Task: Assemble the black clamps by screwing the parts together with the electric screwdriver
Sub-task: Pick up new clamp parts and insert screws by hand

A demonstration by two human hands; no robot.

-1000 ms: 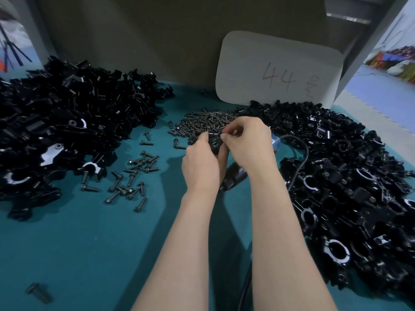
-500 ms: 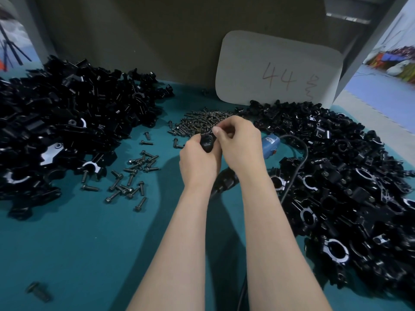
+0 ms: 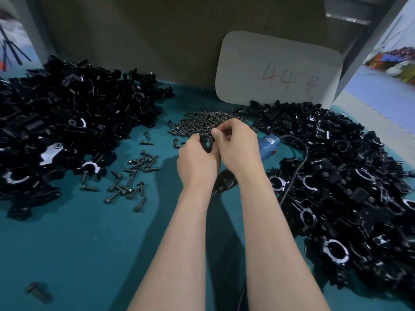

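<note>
Since a second ago both hands have come back a little from the pile of small dark screws (image 3: 202, 123) at 12 o'clock. More of the blue electric screwdriver (image 3: 268, 145) shows now, lying just behind the right hand (image 3: 240, 151). The left hand (image 3: 197, 167) has its grip curled round a small black clamp part (image 3: 207, 143), and the right grip pinches its top. The teal bench (image 3: 89, 243) holds a left heap of black parts (image 3: 67, 131) at 9 o'clock and a right heap of black parts (image 3: 348, 187) at 3 o'clock. A white card marked 44 (image 3: 278, 70) leans on the wall at 1 o'clock.
</note>
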